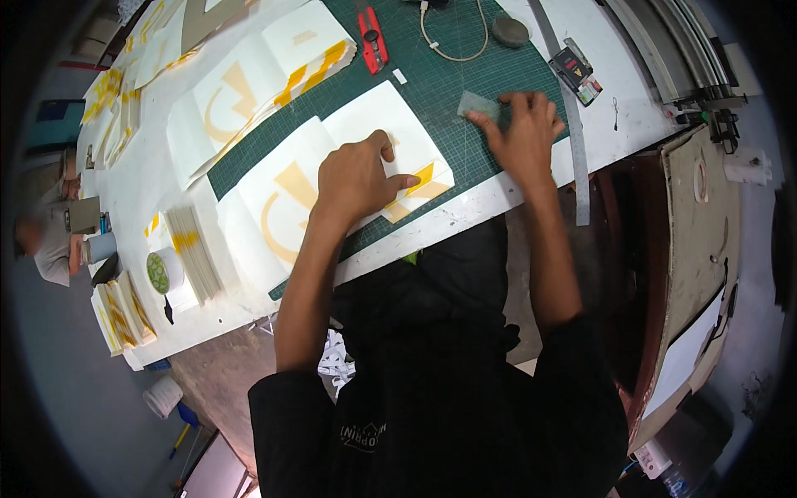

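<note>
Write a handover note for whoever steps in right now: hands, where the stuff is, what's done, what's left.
Left hand: pressed flat on the white sheet with yellow graphics on the green cutting mat, holding nothing.
Right hand: fingertips on the small grey squeegee card lying on the mat, not lifted.
Nearby: red cutter, steel ruler.
Done: judging by the piles, finished sheets stacked at the left.
Left: likely this sheet, not yet rubbed down; cannot tell how many more.

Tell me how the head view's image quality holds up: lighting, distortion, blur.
Head view: even overhead light, no harsh glare on the white sheet under the left hand; fisheye bends the table edge and darkens the corners; right hand sharp; the person at the left rim is blurred.
</note>
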Action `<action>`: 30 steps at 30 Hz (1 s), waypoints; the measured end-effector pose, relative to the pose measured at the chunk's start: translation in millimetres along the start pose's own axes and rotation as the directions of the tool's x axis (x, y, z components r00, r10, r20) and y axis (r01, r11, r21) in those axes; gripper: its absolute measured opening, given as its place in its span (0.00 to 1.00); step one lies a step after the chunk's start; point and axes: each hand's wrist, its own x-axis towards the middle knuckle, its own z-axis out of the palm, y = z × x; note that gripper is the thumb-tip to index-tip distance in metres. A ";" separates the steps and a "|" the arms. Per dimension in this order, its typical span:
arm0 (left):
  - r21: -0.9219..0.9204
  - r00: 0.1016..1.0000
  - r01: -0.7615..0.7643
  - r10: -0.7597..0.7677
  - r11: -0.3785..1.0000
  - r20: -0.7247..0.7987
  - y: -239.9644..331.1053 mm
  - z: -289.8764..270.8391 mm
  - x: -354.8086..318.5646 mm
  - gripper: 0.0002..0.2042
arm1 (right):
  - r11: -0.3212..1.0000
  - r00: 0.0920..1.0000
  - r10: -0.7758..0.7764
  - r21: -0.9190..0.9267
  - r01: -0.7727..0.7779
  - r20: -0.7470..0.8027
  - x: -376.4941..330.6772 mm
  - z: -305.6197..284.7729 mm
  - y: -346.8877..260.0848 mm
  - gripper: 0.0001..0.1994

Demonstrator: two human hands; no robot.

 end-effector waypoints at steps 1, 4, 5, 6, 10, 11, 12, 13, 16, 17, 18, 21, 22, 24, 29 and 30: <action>0.009 1.000 0.002 -0.002 1.000 0.017 -0.7 -1.6 2.2 0.26 | 0.998 0.995 0.023 0.063 -0.029 0.094 2.8 -4.7 1.7 0.25; 0.053 0.999 -0.043 0.042 0.998 0.021 -5.6 -2.6 9.6 0.28 | 0.973 0.930 0.086 0.169 -0.155 0.358 11.6 -21.5 -5.0 0.17; 0.055 0.998 -0.040 0.038 0.998 0.045 -5.2 -4.8 10.9 0.28 | 0.951 0.911 0.125 0.214 -0.223 0.393 7.8 -22.9 -6.5 0.17; 0.054 0.997 -0.038 0.034 0.998 0.069 -2.4 -8.3 11.7 0.29 | 0.923 0.888 0.162 0.253 -0.291 0.431 3.4 -24.0 -5.8 0.17; 0.052 0.995 -0.034 0.029 0.998 0.095 -4.2 -9.2 14.7 0.30 | 0.905 0.872 0.192 0.263 -0.335 0.450 -17.2 -25.9 -5.5 0.18; 0.053 0.995 -0.040 0.035 0.998 0.089 -5.4 -9.0 15.4 0.30 | 0.942 0.919 0.212 0.180 -0.283 0.333 -23.9 -26.1 -10.8 0.18; 0.054 0.995 -0.049 0.044 0.997 0.086 -6.8 -8.4 15.8 0.30 | 0.967 0.952 0.219 0.085 -0.241 0.212 -31.5 -27.5 -21.9 0.18; 0.055 0.995 -0.056 0.051 0.997 0.080 -7.8 -8.7 16.1 0.30 | 0.978 0.975 0.206 -0.013 -0.206 0.086 -37.5 -28.5 -29.3 0.18; 0.056 0.994 -0.077 0.072 0.995 0.078 -7.4 -9.7 15.7 0.29 | 0.975 0.973 0.221 -0.010 -0.221 0.062 -57.1 -27.3 -31.2 0.18; 0.058 0.994 -0.079 0.074 0.995 0.078 -7.2 -9.8 16.1 0.29 | 0.975 0.972 0.219 0.021 -0.222 0.088 -60.5 -24.1 -28.9 0.19; 0.060 0.994 -0.080 0.076 0.995 0.077 -7.4 -10.7 16.7 0.29 | 0.974 0.970 0.215 0.053 -0.222 0.112 -62.3 -22.2 -27.3 0.20; 0.055 0.994 -0.095 0.091 0.994 0.068 -9.9 -9.8 17.7 0.29 | 0.974 0.972 0.225 0.014 -0.226 0.068 -65.9 -26.3 -33.8 0.20; 0.051 0.993 -0.100 0.097 0.994 0.064 -11.0 -8.9 18.0 0.29 | 0.973 0.973 0.230 -0.021 -0.229 0.033 -67.8 -29.6 -37.6 0.20; 0.047 0.993 -0.103 0.100 0.994 0.059 -10.9 -8.8 17.4 0.29 | 0.962 0.956 0.274 -0.045 -0.271 0.102 -72.4 -35.3 -39.4 0.20; 0.047 0.992 -0.115 0.112 0.992 0.056 -11.3 -9.9 17.7 0.28 | 0.941 0.929 0.304 0.083 -0.327 0.213 -72.8 -37.2 -36.2 0.21; 0.044 0.991 -0.130 0.128 0.991 0.043 -12.8 -7.4 18.7 0.28 | 0.902 0.885 0.363 0.127 -0.412 0.292 -68.4 -45.1 -43.4 0.21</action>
